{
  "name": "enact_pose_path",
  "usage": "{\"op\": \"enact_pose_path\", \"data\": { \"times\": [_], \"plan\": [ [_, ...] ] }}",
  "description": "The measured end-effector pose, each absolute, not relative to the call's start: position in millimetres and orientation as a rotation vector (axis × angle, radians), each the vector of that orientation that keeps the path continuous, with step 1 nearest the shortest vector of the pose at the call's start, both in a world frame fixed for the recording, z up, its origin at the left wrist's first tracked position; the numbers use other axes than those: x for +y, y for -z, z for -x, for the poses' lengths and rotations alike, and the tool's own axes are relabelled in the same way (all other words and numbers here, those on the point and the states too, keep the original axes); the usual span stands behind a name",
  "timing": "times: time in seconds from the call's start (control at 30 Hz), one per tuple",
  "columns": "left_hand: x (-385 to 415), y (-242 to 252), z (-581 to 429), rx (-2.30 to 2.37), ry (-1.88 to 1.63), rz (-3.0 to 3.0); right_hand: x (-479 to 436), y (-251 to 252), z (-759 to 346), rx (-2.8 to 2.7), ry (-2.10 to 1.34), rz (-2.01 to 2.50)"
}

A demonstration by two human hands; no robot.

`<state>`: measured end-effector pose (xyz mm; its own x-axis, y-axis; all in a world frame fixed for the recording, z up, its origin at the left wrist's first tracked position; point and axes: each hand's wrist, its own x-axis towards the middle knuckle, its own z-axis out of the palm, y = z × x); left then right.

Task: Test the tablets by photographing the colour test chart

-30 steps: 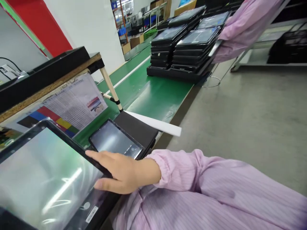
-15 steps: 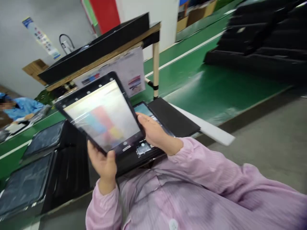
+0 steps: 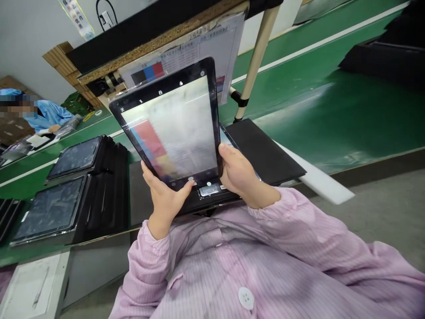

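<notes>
Between my two hands a black-framed tablet (image 3: 186, 128) is held up, tilted, its lit screen showing a blurred camera picture with red, blue and yellow patches. My left hand (image 3: 166, 192) grips the lower left edge, its thumb on the bottom of the screen near the round shutter button. Wrapped round the lower right edge is my right hand (image 3: 237, 170). Behind the tablet hangs a printed sheet with colour blocks (image 3: 149, 71). Another device (image 3: 229, 137) lies on the bench, mostly hidden by the tablet and my right hand.
Stacked tablets in black trays (image 3: 79, 155) stand at the left. A black foam sheet (image 3: 265, 150) and a white strip (image 3: 318, 181) lie at the right. A shelf (image 3: 159, 48) on a pole (image 3: 259, 62) rises ahead. A co-worker in blue (image 3: 53, 113) sits far left.
The tablet has been raised and turned more upright. My left thumb has come onto the screen's bottom edge. On the screen, the colour patches have shifted left. My view has moved closer to the shelf.
</notes>
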<state>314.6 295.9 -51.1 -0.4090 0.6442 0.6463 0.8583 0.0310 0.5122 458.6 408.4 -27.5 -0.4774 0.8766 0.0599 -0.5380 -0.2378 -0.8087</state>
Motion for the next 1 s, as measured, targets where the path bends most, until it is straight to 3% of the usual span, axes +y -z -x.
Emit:
{"op": "enact_pose_path", "data": {
  "times": [1.0],
  "plan": [
    [296.7, 55.5, -318.8, -2.074, 1.385, 1.548, 410.5, 36.3, -465.1, -1.024, -1.842, 0.495]
  ]
}}
